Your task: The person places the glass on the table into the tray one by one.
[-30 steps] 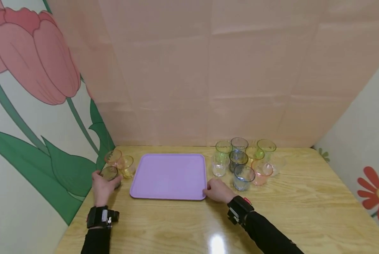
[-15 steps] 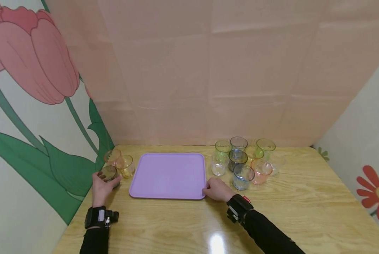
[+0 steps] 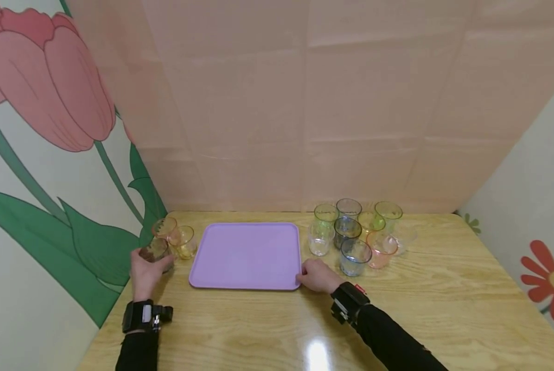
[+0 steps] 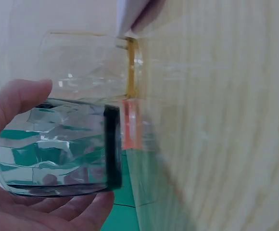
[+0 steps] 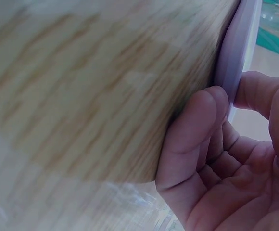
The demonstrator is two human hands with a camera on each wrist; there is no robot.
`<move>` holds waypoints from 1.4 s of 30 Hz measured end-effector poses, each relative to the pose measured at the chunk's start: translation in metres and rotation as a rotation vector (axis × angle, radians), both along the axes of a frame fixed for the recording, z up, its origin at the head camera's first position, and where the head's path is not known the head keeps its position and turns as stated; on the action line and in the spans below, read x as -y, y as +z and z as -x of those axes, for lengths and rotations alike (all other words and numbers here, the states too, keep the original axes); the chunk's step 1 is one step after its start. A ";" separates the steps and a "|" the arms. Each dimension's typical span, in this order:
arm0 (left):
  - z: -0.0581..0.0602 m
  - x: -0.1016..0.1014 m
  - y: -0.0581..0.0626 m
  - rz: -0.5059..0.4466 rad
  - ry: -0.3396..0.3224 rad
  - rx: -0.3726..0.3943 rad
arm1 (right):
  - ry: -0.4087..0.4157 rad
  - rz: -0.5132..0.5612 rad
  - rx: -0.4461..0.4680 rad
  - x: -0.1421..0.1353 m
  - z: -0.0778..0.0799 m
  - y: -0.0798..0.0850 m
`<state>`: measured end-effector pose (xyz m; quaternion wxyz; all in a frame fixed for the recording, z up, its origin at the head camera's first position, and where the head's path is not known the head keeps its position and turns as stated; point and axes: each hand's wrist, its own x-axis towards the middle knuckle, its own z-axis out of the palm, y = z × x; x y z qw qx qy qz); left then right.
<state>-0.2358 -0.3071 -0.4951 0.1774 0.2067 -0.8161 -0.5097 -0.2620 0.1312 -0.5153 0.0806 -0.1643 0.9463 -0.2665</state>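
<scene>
My left hand (image 3: 144,275) grips a dark-tinted drinking glass (image 3: 154,250) by its sides, at the table's left end. In the left wrist view, thumb and fingers wrap the faceted glass (image 4: 62,149), its thick dark base close over the table. Just beyond stand a yellow glass (image 3: 185,242) and an orange-pink glass (image 3: 164,226). A flat purple tray (image 3: 246,257) lies in the middle of the table. My right hand (image 3: 320,277) pinches the tray's near right corner; the right wrist view has its thumb on one side of the rim (image 5: 233,53) and curled fingers on the other.
Right of the tray stands a tight group of several tinted glasses, among them a blue-rimmed glass (image 3: 355,257), a dark grey glass (image 3: 347,232) and a pink glass (image 3: 381,250). A pink-covered wall (image 3: 277,129) rises behind the wooden table (image 3: 239,330).
My left hand, with the dark glass in it, has shifted slightly to the left. The right hand and the tray have stayed in place.
</scene>
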 end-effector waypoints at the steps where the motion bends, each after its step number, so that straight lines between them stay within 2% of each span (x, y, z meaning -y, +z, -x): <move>1: 0.000 0.000 0.001 0.003 0.013 -0.012 | 0.000 0.000 0.002 0.000 0.000 0.000; 7: 0.001 -0.002 0.005 -0.016 0.076 -0.060 | -0.006 -0.006 0.029 -0.001 0.001 -0.002; 12: 0.002 -0.007 0.008 -0.037 0.090 -0.126 | -0.009 -0.007 0.036 0.000 0.004 -0.004; 18: 0.007 -0.019 0.017 -0.249 -0.002 -0.222 | 0.000 -0.007 0.024 0.001 0.003 -0.004; 21: 0.009 -0.025 0.021 -0.298 -0.032 -0.224 | 0.006 -0.008 0.001 0.001 0.003 -0.003; 30: 0.015 -0.045 0.029 -0.295 -0.123 -0.255 | -0.010 -0.022 0.014 0.003 0.003 -0.002; 37: 0.021 -0.067 0.036 -0.343 -0.195 -0.319 | -0.005 -0.024 -0.012 0.002 0.003 -0.003; 42: 0.027 -0.083 0.043 -0.335 -0.245 -0.312 | 0.001 -0.017 -0.003 0.003 0.002 -0.002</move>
